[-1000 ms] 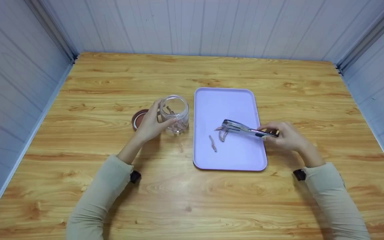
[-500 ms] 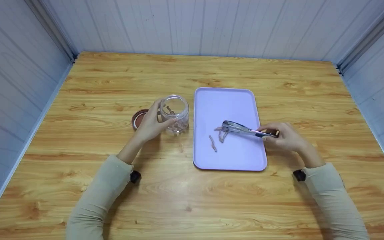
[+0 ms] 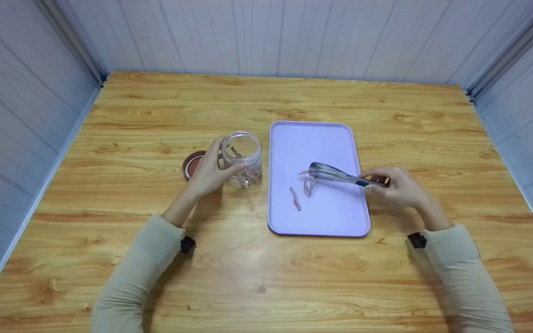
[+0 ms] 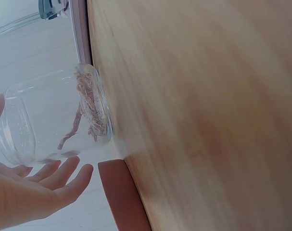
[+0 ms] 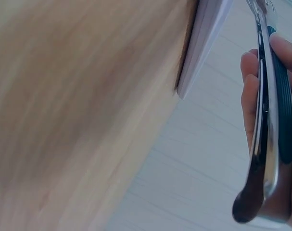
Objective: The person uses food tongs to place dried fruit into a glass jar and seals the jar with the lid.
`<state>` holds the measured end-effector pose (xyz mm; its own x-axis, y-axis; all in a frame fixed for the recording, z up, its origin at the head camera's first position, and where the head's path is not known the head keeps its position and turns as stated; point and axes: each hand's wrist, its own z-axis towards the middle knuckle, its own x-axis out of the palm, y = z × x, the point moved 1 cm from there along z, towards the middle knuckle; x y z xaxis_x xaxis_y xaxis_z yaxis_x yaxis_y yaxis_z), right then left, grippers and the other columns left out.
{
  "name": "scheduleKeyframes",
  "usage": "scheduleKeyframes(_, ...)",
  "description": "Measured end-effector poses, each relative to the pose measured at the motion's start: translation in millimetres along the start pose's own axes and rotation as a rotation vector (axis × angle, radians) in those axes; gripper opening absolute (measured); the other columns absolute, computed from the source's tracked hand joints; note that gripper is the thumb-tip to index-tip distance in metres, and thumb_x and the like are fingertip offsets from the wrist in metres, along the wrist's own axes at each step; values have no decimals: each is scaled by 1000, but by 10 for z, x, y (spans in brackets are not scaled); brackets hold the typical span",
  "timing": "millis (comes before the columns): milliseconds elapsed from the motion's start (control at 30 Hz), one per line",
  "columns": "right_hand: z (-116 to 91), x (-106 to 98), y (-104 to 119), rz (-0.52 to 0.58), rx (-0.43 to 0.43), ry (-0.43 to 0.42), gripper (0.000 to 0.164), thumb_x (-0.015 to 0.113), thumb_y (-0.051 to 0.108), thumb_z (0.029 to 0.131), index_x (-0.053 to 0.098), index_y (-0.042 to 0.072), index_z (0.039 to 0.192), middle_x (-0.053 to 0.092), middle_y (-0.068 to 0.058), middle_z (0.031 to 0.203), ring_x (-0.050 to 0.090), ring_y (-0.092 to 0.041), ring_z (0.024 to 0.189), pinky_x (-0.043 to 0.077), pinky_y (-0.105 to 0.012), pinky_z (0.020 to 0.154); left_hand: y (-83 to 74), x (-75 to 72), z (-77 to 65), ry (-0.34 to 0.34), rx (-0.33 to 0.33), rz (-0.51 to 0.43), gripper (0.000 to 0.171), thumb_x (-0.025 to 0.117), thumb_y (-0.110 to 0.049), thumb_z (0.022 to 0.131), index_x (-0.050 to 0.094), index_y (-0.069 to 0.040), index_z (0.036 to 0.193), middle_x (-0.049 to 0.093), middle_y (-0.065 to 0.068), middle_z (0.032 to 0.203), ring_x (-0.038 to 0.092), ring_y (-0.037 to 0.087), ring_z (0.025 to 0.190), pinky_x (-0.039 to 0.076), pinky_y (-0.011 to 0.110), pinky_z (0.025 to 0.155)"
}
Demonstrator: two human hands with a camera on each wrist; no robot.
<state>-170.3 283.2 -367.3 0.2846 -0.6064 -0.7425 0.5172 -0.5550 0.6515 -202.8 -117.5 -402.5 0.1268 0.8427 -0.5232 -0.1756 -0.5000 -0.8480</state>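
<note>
My left hand [image 3: 211,173] curves its thumb and fingers around a clear jar [image 3: 253,169], which stands upright and uncapped left of the tray. Several brown, dried-looking strips [image 4: 90,103] lie at the jar's bottom, one leaning up its wall. In my right hand [image 3: 400,187] are metal tongs [image 3: 336,175] with dark grip pads, squeezed nearly together. Their slotted head is over the lilac tray [image 3: 322,217], at a pinkish strip [image 3: 303,172] and a looped strip [image 3: 309,187]; whether both are clamped is unclear. Another twisted strip [image 3: 295,199] lies apart on the tray.
A reddish-brown jar lid [image 3: 192,165] lies on the wooden table [image 3: 266,277], left of the jar and partly behind my left hand. Pale panel walls [image 3: 266,37] enclose the table at the back and both sides.
The tongs dipped a little, then rose slightly, and the strips at their head shifted with them. My left hand and the jar have stayed in place.
</note>
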Motion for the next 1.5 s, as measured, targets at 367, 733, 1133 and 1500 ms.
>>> scheduleKeyframes(367, 61, -112, -42, -15, -37, -47, 23, 62, -9, 76, 64, -2, 97, 60, -9, 69, 48, -13, 52, 40, -21, 42, 3, -1, -2, 8, 22, -24, 77, 67, -36, 76, 27, -10, 136, 35, 14, 132, 37, 25, 117, 32, 38, 95)
scheduleKeyframes(733, 152, -193, -149, -84, -104, -93, 21, 64, 2, 79, 65, 5, 100, 61, 1, 71, 50, -9, 52, 41, -20, 42, 13, 16, 8, -7, 56, -53, 74, 68, -32, 77, 28, -8, 135, 36, 15, 131, 37, 29, 117, 32, 37, 96)
scheduleKeyframes(1133, 304, -250, -32, -128, -148, -145, 24, 64, 1, 78, 66, 6, 101, 61, 0, 73, 50, -8, 51, 40, -18, 41, 8, 7, 7, -4, 47, -58, 76, 68, -33, 76, 27, -8, 135, 36, 15, 131, 37, 29, 117, 32, 39, 96)
scheduleKeyframes(1500, 444, -183, 75, -139, -160, -236, 22, 65, 1, 77, 67, 6, 99, 60, -2, 78, 49, -10, 56, 39, -17, 46, -2, -2, 0, 12, 5, -16, 79, 67, -36, 77, 24, -7, 137, 34, 14, 133, 37, 26, 117, 31, 36, 96)
